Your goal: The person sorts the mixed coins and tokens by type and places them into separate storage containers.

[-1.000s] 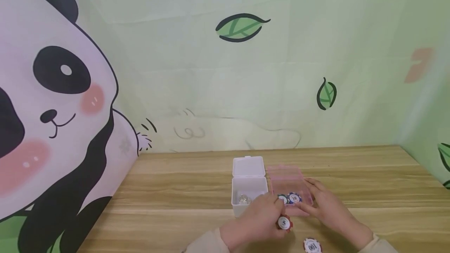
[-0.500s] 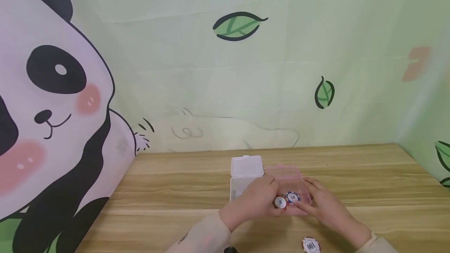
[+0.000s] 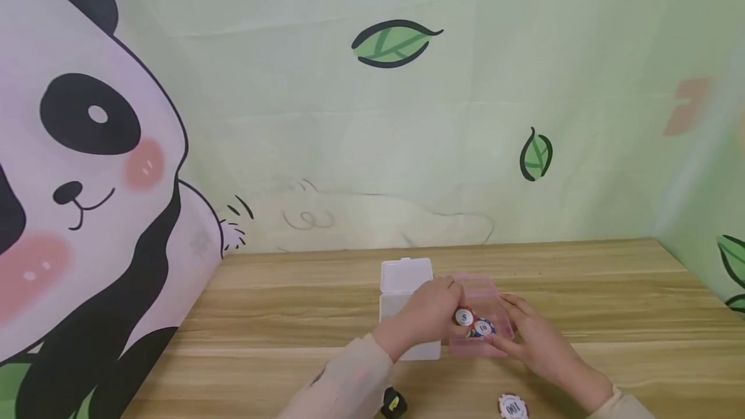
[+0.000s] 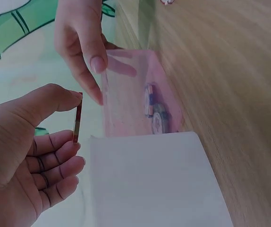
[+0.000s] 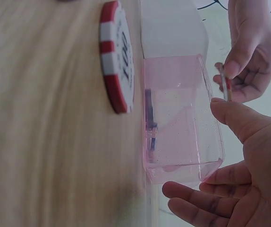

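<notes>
My left hand (image 3: 427, 315) pinches a red-edged poker chip (image 3: 464, 317) marked 5 between thumb and fingertips. In the left wrist view that chip (image 4: 78, 117) stands edge-on above the open pink see-through box (image 4: 121, 94). Two chips lie inside the box; a blue-edged poker chip (image 3: 484, 327) marked 10 is one of them. My right hand (image 3: 547, 348) holds the pink box at its right end, thumb (image 5: 232, 116) at the near rim and fingers round the far side. A white box (image 3: 429, 350) stands beside it, its inside mostly hidden behind my left hand.
The white box's lid (image 3: 406, 275) is flipped back. A red and white chip (image 3: 513, 407) marked 100 lies on the wooden table (image 3: 279, 315) near the front. A small black object (image 3: 394, 403) shows beside my left sleeve. A panda-print cloth (image 3: 326, 115) hangs behind.
My left hand has carried the 5 chip from in front of the pink box up over it. My right hand has stayed at the box. The black object has come into view.
</notes>
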The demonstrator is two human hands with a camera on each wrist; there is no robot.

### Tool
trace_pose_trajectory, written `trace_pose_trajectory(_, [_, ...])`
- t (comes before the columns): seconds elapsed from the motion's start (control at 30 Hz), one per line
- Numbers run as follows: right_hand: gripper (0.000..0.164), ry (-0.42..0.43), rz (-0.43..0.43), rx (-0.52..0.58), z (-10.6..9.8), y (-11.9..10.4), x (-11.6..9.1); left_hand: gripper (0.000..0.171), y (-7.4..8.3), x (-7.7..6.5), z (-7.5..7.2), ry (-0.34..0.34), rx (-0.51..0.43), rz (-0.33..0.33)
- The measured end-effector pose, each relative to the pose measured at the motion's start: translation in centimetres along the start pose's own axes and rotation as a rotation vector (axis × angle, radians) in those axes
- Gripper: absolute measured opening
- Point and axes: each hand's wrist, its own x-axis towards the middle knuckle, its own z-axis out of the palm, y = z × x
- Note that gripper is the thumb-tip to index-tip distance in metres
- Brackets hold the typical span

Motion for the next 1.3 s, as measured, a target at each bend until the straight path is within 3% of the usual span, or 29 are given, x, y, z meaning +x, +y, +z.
trace_pose_trajectory(0.27, [0.069, -0.009, 0.015, 0.012, 0.1, -0.2, 0.1, 0.033, -0.8, 0.8, 0.7, -0.043, -0.059, -0.045])
trace_pose_trajectory(0.73, [0.070, -0.014, 0.023, -0.006, 0.2, 0.1, -0.2, 0.034, -0.6, 2.0, 2.4, -0.065, 0.151, 0.016])
trace_pose_trajectory(1.3, [0.071, -0.027, 0.036, -0.004, -0.1, 0.0, -0.3, 0.031, -0.3, 2.3, 2.5, -0.117, 0.139, 0.020])
